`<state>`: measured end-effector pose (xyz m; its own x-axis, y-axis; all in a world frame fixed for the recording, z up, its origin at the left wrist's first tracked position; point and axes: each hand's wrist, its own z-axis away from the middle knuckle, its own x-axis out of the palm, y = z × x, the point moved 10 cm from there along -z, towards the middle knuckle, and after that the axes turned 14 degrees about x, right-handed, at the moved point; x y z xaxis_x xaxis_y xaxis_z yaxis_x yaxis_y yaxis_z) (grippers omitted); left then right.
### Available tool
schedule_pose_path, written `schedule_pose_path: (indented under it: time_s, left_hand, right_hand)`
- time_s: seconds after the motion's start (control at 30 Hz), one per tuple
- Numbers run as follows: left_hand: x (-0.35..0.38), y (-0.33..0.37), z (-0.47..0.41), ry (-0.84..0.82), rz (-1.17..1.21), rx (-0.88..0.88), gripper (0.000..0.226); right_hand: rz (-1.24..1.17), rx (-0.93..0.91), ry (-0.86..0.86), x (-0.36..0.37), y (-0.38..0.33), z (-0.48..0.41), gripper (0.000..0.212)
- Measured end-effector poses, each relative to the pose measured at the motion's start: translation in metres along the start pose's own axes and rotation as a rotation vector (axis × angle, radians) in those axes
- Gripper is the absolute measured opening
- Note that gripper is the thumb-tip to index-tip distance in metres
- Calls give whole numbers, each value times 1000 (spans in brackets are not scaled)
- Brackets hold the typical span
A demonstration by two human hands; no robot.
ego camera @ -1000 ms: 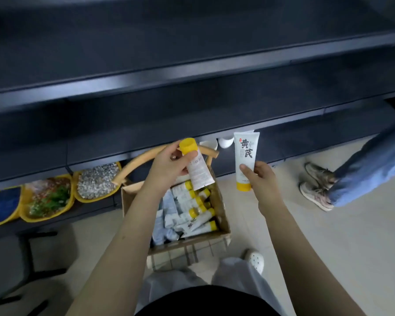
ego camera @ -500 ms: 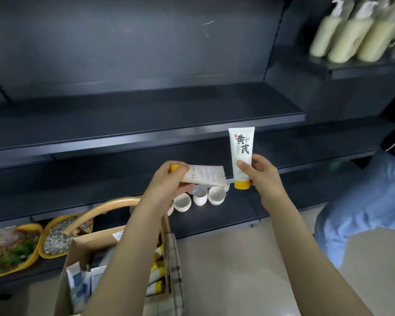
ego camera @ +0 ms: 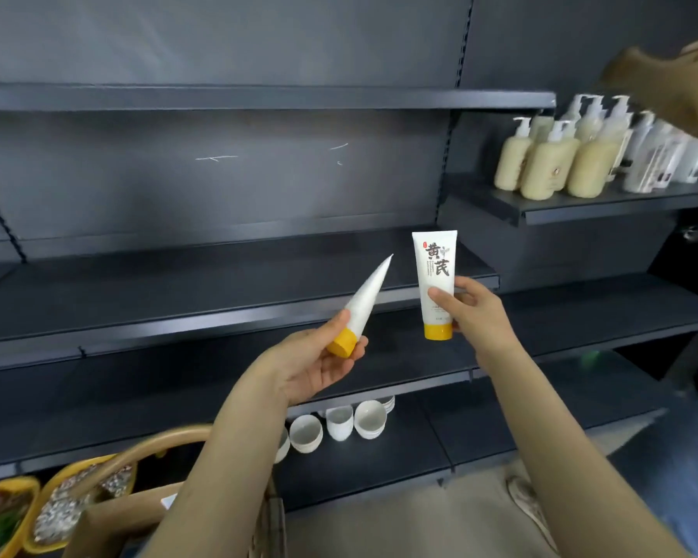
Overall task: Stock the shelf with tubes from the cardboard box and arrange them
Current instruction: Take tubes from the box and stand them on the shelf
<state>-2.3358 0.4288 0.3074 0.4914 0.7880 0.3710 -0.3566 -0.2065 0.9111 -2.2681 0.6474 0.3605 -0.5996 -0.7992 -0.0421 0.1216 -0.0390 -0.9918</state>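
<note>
Left hand (ego camera: 319, 364): fingers curled round the yellow cap of plain white tube (ego camera: 369, 294), crimped end toward 1 o'clock.
Right hand (ego camera: 472, 316): pinches labelled tube (ego camera: 434, 259), upright, cap down.
Both tubes are in front of the dark shelf (ego camera: 178, 292).
Cardboard box (ego camera: 117, 521): 7 o'clock.

- plain white tube (ego camera: 368, 298): yellow cap, tilted, crimped end pointing up-right, cap end gripped in the left hand (ego camera: 311, 366).
- labelled tube (ego camera: 436, 275): white, black characters, upright, yellow cap down, pinched by the right hand (ego camera: 474, 312).
- shelf (ego camera: 178, 283): dark grey, behind both tubes.
- cardboard box (ego camera: 130, 513): brown, lower left, partly out of view.
</note>
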Motion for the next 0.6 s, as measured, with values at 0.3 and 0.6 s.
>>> schedule_pose_path:
  time_s: [0.3,0.6]
  left_hand:
    - [30,41,-80,-172,-107,173,30]
    - [37,64,-177,-297,-121,252,43]
  right_hand:
    - [119,14,-18,3,-21,-88,37]
    - [159,56,-9,6,-28,-196,27]
